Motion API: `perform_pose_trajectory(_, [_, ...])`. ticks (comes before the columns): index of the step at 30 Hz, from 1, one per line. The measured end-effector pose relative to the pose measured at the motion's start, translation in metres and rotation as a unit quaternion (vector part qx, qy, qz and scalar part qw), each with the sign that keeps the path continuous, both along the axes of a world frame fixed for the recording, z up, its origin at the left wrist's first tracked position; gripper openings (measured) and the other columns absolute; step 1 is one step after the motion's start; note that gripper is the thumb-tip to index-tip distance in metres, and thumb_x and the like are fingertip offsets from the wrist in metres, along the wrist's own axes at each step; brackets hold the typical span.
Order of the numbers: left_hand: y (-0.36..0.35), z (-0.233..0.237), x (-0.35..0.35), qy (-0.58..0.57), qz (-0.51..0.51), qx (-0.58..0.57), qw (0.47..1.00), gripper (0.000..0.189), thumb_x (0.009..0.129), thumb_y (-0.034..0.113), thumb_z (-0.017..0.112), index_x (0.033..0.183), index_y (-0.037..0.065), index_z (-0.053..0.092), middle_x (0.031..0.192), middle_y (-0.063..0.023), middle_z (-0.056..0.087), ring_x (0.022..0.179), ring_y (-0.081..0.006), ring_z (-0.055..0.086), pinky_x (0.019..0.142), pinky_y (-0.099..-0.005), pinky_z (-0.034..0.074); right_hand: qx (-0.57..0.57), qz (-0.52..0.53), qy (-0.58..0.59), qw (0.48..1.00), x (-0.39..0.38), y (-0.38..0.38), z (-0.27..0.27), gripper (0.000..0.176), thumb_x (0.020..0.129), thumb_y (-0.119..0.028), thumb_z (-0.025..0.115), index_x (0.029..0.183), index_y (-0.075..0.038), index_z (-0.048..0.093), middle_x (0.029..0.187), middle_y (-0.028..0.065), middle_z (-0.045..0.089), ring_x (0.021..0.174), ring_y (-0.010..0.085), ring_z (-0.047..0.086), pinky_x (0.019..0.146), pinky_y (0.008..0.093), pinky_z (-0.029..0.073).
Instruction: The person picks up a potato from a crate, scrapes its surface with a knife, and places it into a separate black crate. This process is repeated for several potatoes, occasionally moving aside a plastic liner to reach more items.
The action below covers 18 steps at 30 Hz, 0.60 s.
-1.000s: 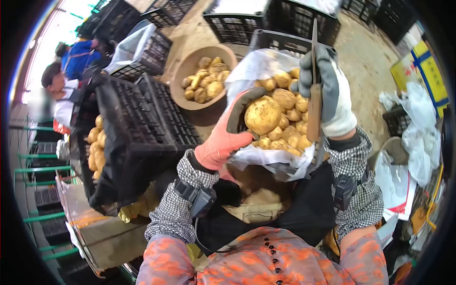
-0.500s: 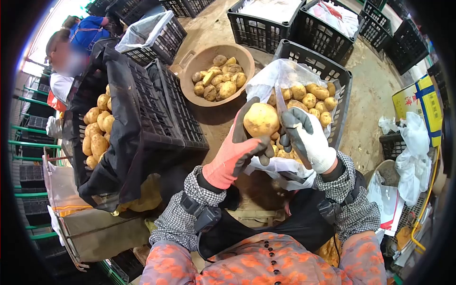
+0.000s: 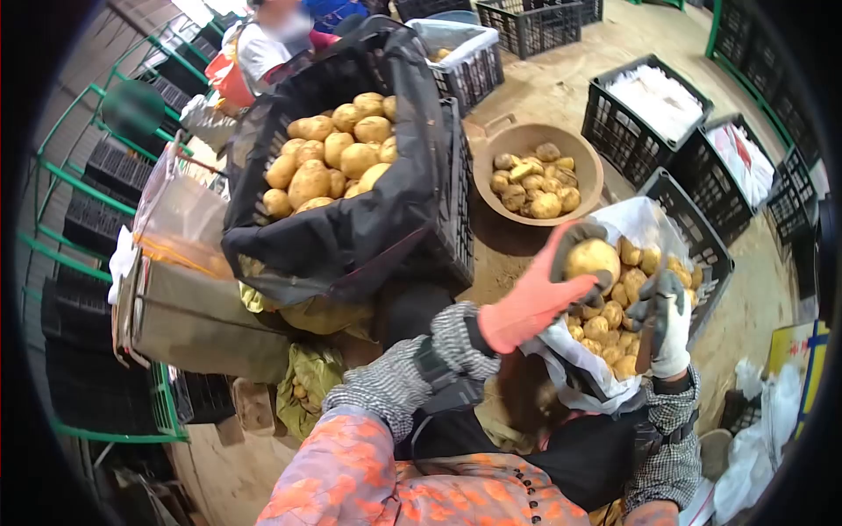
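My left hand (image 3: 544, 294), in a coral glove with dark palm and fingers, grips a large pale potato (image 3: 591, 265). To its right, my right hand (image 3: 668, 324), in a white and dark grey glove, is closed on a knife (image 3: 645, 349); its brown handle shows below the fingers, and the narrow blade pointing upward is blurred. Both hands are above a black crate (image 3: 715, 250) lined with white plastic and full of potatoes (image 3: 596, 329). Left of the hands, a second black crate (image 3: 438, 254) with a black cloth liner holds larger potatoes (image 3: 358, 160).
A brown basin (image 3: 589, 158) of cut and blemished potatoes sits beyond my left hand. Black crates with white contents (image 3: 653, 96) stand at the back right. Another person (image 3: 263, 44) is at the upper left. A yellow-green sack (image 3: 311, 386) lies at lower left.
My view has swung left, so the crates and basin appear farther right. The potato stays in my left hand. My right hand with the knife has moved lower and away from it.
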<state>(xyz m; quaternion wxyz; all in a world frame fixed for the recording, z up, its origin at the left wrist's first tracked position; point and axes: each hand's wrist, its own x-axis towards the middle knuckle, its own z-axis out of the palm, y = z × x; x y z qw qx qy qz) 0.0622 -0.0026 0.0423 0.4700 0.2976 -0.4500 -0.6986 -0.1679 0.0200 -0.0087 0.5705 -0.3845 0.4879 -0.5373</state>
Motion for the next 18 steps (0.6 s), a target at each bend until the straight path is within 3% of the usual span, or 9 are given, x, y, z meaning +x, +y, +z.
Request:
perform_pose_trajectory(3, [-0.007,0.051,0.081,-0.298,0.22,-0.41,0.833,0.061,0.071,-0.001,0.065,0.128,0.005,0.046,0.116,-0.0098,0.052,0.107,-0.0197,0.052,0.094,-0.0325,0.043,-0.02,-0.068,0.007,0.997,-0.013,-0.002,0.004,0.035,0.094,-0.041,0.054,0.085,-0.007,0.05,0.07,0.0004,0.048,0.049,0.0092,0.048,0.043,0.0226,0.04])
perform_pose_trajectory(4, [-0.004,0.067,0.1,-0.257,0.276,-0.271,0.886,0.059,0.07,0.001,0.066,0.126,0.004,0.047,0.117,-0.0121,0.052,0.108,-0.0226,0.052,0.095,-0.0329,0.042,-0.022,-0.073,0.002,0.997,-0.016,-0.002,0.004,0.034,0.095,-0.04,0.053,0.086,-0.007,0.051,0.07,0.0002,0.049,0.05,0.0092,0.048,0.043,0.0226,0.039])
perform_pose_trajectory(6, [-0.022,0.101,0.156,-0.399,0.347,-0.365,0.766,0.051,0.076,0.004,0.062,0.125,0.004,0.049,0.122,-0.0135,0.052,0.112,-0.0267,0.053,0.098,-0.0344,0.04,-0.037,-0.081,-0.003,0.996,-0.016,-0.001,0.007,0.032,0.096,-0.038,0.052,0.087,-0.007,0.051,0.07,0.0,0.049,0.051,0.0092,0.049,0.043,0.0226,0.04])
perform_pose_trajectory(8, [-0.038,0.106,0.221,-0.59,0.284,-0.414,0.632,0.046,0.079,0.008,0.06,0.125,0.004,0.052,0.126,-0.0156,0.052,0.117,-0.0322,0.051,0.098,-0.0357,0.04,-0.052,-0.071,-0.016,0.996,-0.016,-0.001,0.003,0.03,0.096,-0.036,0.053,0.091,-0.006,0.053,0.071,0.0,0.051,0.053,0.0095,0.05,0.045,0.0223,0.041])
perform_pose_trajectory(9, [-0.043,0.098,0.251,-0.638,0.198,-0.353,0.656,0.041,0.082,0.008,0.058,0.123,0.004,0.053,0.125,-0.0158,0.054,0.117,-0.0336,0.051,0.099,-0.0366,0.041,-0.048,-0.07,-0.009,0.996,-0.014,-0.002,0.004,0.03,0.096,-0.035,0.053,0.096,-0.006,0.053,0.072,0.0001,0.051,0.055,0.0095,0.052,0.047,0.023,0.043])
perform_pose_trajectory(11, [-0.048,0.063,0.305,-0.748,0.037,-0.486,0.45,0.034,0.085,0.008,0.054,0.119,0.003,0.056,0.123,-0.0159,0.055,0.117,-0.0334,0.052,0.099,-0.0377,0.041,-0.053,-0.068,-0.028,0.996,-0.008,-0.001,0.008,0.029,0.097,-0.032,0.052,0.105,-0.004,0.053,0.079,0.0013,0.055,0.06,0.0096,0.054,0.05,0.0232,0.045])
perform_pose_trajectory(13, [-0.056,0.064,0.309,-0.732,0.014,-0.483,0.48,0.032,0.088,0.007,0.049,0.119,0.001,0.056,0.122,-0.0166,0.056,0.118,-0.032,0.051,0.101,-0.0382,0.041,-0.049,-0.091,-0.069,0.992,-0.01,-0.001,-0.002,0.03,0.097,-0.028,0.05,0.114,-0.004,0.052,0.089,0.0025,0.058,0.064,0.0104,0.056,0.054,0.0239,0.047])
perform_pose_trajectory(14, [-0.058,0.064,0.305,-0.725,0.018,-0.381,0.574,0.034,0.088,0.006,0.048,0.121,0.0,0.054,0.122,-0.0174,0.056,0.118,-0.0322,0.051,0.102,-0.0381,0.04,-0.068,-0.089,-0.055,0.992,-0.013,-0.001,-0.005,0.028,0.097,-0.026,0.049,0.115,-0.005,0.052,0.092,0.0027,0.059,0.065,0.0109,0.056,0.055,0.0242,0.048])
perform_pose_trajectory(18, [-0.073,0.057,0.345,-0.734,-0.012,-0.475,0.485,0.037,0.089,-0.002,0.044,0.124,-0.002,0.053,0.125,-0.0184,0.055,0.12,-0.0278,0.051,0.102,-0.0338,0.039,-0.146,-0.088,-0.012,0.985,-0.027,-0.013,0.002,0.023,0.097,-0.023,0.048,0.106,-0.003,0.055,0.079,0.0038,0.057,0.062,0.0133,0.056,0.057,0.0263,0.048])
